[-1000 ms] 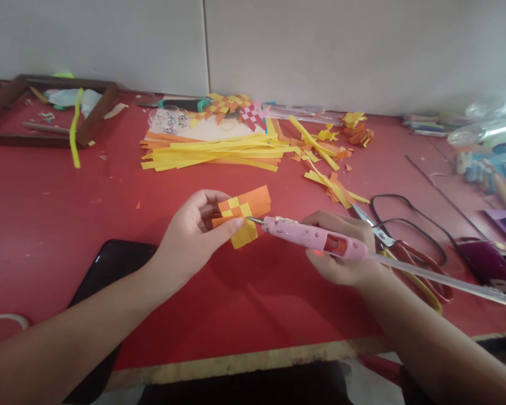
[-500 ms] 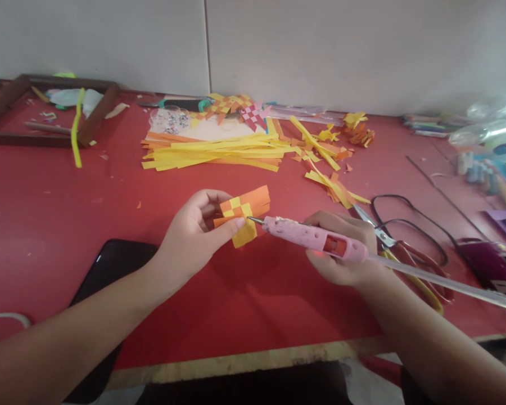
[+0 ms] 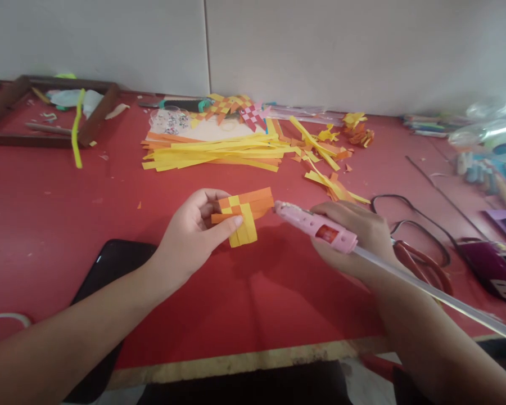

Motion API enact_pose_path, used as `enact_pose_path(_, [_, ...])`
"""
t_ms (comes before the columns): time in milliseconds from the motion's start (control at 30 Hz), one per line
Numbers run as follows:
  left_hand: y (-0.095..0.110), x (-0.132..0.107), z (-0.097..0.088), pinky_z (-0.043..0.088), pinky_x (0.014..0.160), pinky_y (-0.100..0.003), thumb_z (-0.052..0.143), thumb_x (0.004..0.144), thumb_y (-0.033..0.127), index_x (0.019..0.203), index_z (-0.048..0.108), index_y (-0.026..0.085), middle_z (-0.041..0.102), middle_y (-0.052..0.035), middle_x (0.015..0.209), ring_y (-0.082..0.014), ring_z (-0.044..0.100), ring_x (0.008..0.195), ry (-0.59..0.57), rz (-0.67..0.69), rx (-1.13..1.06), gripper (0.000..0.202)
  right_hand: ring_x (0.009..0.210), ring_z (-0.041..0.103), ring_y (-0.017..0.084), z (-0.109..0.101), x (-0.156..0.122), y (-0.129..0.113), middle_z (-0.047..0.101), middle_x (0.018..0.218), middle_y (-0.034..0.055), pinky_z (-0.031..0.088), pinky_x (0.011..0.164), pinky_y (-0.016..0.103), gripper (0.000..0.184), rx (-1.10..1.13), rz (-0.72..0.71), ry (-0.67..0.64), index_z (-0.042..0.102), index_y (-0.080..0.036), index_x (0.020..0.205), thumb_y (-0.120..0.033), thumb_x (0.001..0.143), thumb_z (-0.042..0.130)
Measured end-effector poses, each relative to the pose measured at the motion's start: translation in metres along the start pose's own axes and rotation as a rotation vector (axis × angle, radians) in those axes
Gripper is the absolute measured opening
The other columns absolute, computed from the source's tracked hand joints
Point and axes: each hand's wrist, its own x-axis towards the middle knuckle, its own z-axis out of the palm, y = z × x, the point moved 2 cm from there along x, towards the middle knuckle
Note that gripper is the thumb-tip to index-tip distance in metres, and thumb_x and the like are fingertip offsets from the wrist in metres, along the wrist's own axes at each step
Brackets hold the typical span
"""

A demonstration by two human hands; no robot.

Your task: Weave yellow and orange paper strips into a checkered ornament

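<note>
Between thumb and fingers, my left hand point(image 3: 198, 230) pinches a woven piece of orange and yellow paper strips point(image 3: 245, 216), held above the table. Its yellow ends hang down and its orange ends point right. My right hand point(image 3: 354, 236) is wrapped round a pink hot glue gun point(image 3: 314, 228), and a clear glue stick point(image 3: 430, 292) runs out of its back end past my wrist. The gun's front end points left, close to the orange ends; its metal tip is hard to make out. The fingers under the gun are partly hidden.
Yellow and orange paper strips point(image 3: 215, 152) lie in a pile behind my hands. Woven paper fish point(image 3: 231, 107) rest beyond them. Red-handled scissors point(image 3: 421, 264) are partly behind my right arm, near a black cable point(image 3: 421, 208). A phone point(image 3: 109, 270) lies under my left forearm.
The glue gun has drawn back and turned, its tip leaving the woven paper strips. The strips have tilted slightly in my left hand, and my right hand covers more of the scissors.
</note>
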Motion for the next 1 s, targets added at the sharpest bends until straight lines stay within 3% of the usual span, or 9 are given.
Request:
enact_pose_path(100, [-0.001,0.0,0.0,0.057,0.069,-0.025,0.08,0.079,0.027,0.108,0.058,0.023,0.073,-0.0014,0.098,-0.0164,0.071,0.084,-0.025,-0.048,0.004,0.036,0.077,0.065,0.029,0.006,0.0,0.013,0.07,0.084,0.011,0.049,0.068,0.039,0.025,-0.148,0.111,-0.109,0.062,-0.017,0.101,-0.022,0.077,0.053])
enact_pose_path(233, [-0.004,0.0,0.002,0.057,0.073,-0.029,0.076,0.082,0.026,0.114,0.06,0.024,0.072,-0.004,0.106,-0.0182,0.071,0.088,-0.107,-0.179,-0.003,0.036,0.091,0.059,0.034,0.02,-0.006,0.019,0.066,0.095,0.0158,0.049,0.079,0.047,0.038,-0.327,0.204,-0.301,0.059,-0.013,0.11,-0.01,0.074,0.048])
enact_pose_path(300, [-0.005,-0.001,0.003,0.056,0.071,-0.027,0.074,0.08,0.019,0.117,0.061,0.024,0.072,-0.0036,0.105,-0.0176,0.07,0.089,-0.133,-0.219,-0.012,0.039,0.095,0.057,0.035,0.023,-0.008,0.017,0.062,0.1,0.0167,0.048,0.081,0.049,0.042,-0.354,0.211,-0.28,0.059,-0.014,0.115,-0.008,0.075,0.046])
enact_pose_path(400, [-0.005,-0.001,0.003,0.054,0.068,-0.024,0.073,0.078,0.013,0.121,0.062,0.025,0.073,-0.0025,0.104,-0.0163,0.07,0.089,-0.168,-0.216,-0.004,0.046,0.102,0.054,0.037,0.017,-0.006,0.012,0.058,0.112,0.0187,0.048,0.084,0.053,0.044,-0.325,0.255,-0.129,0.059,-0.016,0.119,-0.009,0.078,0.046])
enact_pose_path(533, [-0.005,0.0,0.004,0.055,0.076,-0.025,0.077,0.078,0.016,0.114,0.066,0.022,0.072,-0.0027,0.108,-0.0157,0.069,0.094,-0.176,-0.187,-0.024,0.039,0.098,0.058,0.033,0.003,0.003,-0.007,0.062,0.102,0.0122,0.046,0.088,0.055,0.034,-0.094,0.199,0.106,0.058,-0.024,0.107,-0.009,0.078,0.047])
enact_pose_path(667, [-0.005,0.001,0.004,0.055,0.08,-0.027,0.082,0.077,0.026,0.108,0.065,0.021,0.071,-0.0034,0.11,-0.0168,0.069,0.098,-0.166,-0.147,-0.011,0.036,0.084,0.058,0.026,-0.001,0.002,-0.03,0.061,0.089,0.007,0.048,0.075,0.046,0.023,0.261,0.025,0.203,0.055,-0.025,0.1,-0.012,0.081,0.052])
enact_pose_path(800, [-0.003,-0.001,0.007,0.056,0.077,-0.026,0.085,0.075,0.026,0.104,0.064,0.021,0.071,-0.0026,0.106,-0.0173,0.07,0.095,-0.188,-0.121,0.02,0.036,0.081,0.058,0.021,0.01,-0.007,-0.04,0.056,0.097,0.0065,0.053,0.072,0.04,0.023,0.608,0.159,0.132,0.054,-0.025,0.108,-0.025,0.087,0.062])
enact_pose_path(933, [-0.002,-0.003,0.009,0.055,0.071,-0.022,0.085,0.075,0.023,0.098,0.066,0.019,0.071,0.001,0.095,-0.0125,0.069,0.082,-0.21,-0.139,0.007,0.03,0.106,0.061,0.023,0.018,-0.009,-0.046,0.055,0.126,0.0114,0.058,0.078,0.036,0.044,0.87,0.312,0.051,0.048,-0.026,0.124,-0.033,0.087,0.069])
enact_pose_path(1000, [-0.003,-0.002,0.01,0.053,0.067,-0.019,0.084,0.076,0.024,0.094,0.068,0.019,0.07,0.0028,0.09,-0.0101,0.067,0.077,-0.266,-0.138,-0.011,0.025,0.104,0.066,0.021,0.018,-0.007,-0.047,0.06,0.125,0.0107,0.06,0.072,0.031,0.041,0.98,0.394,-0.023,0.048,-0.026,0.125,-0.032,0.089,0.067])
